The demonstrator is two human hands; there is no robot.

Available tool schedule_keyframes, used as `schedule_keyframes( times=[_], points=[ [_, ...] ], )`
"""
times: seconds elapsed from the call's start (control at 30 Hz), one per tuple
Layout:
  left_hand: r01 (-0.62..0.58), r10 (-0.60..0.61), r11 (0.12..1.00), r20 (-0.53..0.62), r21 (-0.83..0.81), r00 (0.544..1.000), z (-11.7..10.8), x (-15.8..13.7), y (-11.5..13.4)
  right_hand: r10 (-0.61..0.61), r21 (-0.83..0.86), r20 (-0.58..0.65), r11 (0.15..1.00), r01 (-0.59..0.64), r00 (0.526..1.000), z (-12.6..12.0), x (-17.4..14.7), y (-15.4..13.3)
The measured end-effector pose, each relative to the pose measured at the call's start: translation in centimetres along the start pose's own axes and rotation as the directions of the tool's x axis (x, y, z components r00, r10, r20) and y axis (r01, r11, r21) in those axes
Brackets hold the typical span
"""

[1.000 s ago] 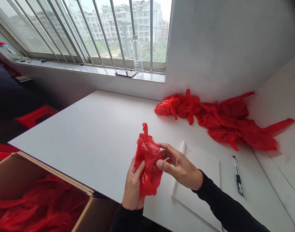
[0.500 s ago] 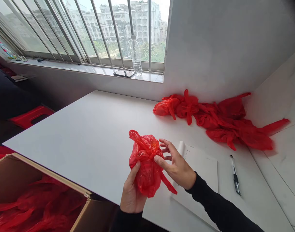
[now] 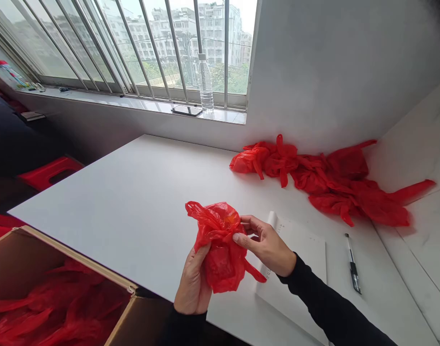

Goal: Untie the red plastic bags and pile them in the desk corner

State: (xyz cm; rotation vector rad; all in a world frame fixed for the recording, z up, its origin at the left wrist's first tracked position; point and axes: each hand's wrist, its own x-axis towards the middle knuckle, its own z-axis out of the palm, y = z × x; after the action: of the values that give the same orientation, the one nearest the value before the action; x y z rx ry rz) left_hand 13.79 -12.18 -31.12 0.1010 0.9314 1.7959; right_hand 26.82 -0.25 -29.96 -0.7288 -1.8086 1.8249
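A red plastic bag (image 3: 223, 259), bunched up and knotted or twisted at its middle, is held above the near side of the white table (image 3: 108, 192), toward the centre. One loose handle sticks out to the far left; the other trails to the near right, over the edge of the notebook. A faint orange patch shows through the bag's far part; you cannot tell what it is.

Your left hand (image 3: 193, 281) is clamped on the bag's left side, thumb on top, the other fingers hidden beneath. Your right hand (image 3: 266, 242) grips the right side, thumb against the gathered middle, fingers bent around the edge. The two hands are apart, with the bag between them. Your sleeves are black.

Just beyond your right hand, the notebook (image 3: 299, 274) lies open, one page curled up along its left side, with a little writing too small to read. To its right lies a pen (image 3: 353, 266), clear with a black grip. On the far right, a heap (image 3: 321, 180) of crumpled red bags lies against the wall.

At the near left, touching or close to the table's edge, an open cardboard box (image 3: 142, 315) holds more red plastic (image 3: 57, 307). Beyond it on the left is part of a red stool (image 3: 43, 177). On the far window sill (image 3: 140, 104), a phone (image 3: 187, 111) lies flat beside an upright clear bottle (image 3: 206, 89).
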Motion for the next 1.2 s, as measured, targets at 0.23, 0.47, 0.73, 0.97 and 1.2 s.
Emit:
schedule_keyframes(
  times=[0.23, 0.47, 0.73, 0.97, 1.2],
  points=[
    [0.028, -0.032, 0.997, 0.049, 0.073, 0.998, -0.1, -0.2, 0.0, -0.023, 0.024, 0.061, 0.999, 0.022, 0.998, 0.1, 0.0, 0.0],
    [0.041, -0.042, 0.99, 0.0, 0.132, 0.999, -0.2, 0.0, 0.0, -0.004, 0.056, 0.161, 0.998, -0.005, 0.987, 0.1, -0.1, -0.2],
    [0.009, -0.022, 0.967, 0.048, 0.255, 0.999, 0.5, -0.7, -0.1, -0.031, 0.05, 0.031, 0.998, 0.029, 0.999, -0.3, -0.1, 0.2],
    [0.01, 0.004, 0.968, -0.057, 0.252, 0.998, -0.4, -0.2, 0.0, 0.046, 0.125, 0.148, 0.99, -0.065, 0.988, -0.7, 0.2, 0.5],
    [0.05, -0.044, 0.977, -0.035, 0.205, 0.998, -0.3, -0.5, 0.1, -0.013, 0.136, 0.038, 0.991, 0.008, 0.999, -0.4, 0.4, 0.8]
  ],
)
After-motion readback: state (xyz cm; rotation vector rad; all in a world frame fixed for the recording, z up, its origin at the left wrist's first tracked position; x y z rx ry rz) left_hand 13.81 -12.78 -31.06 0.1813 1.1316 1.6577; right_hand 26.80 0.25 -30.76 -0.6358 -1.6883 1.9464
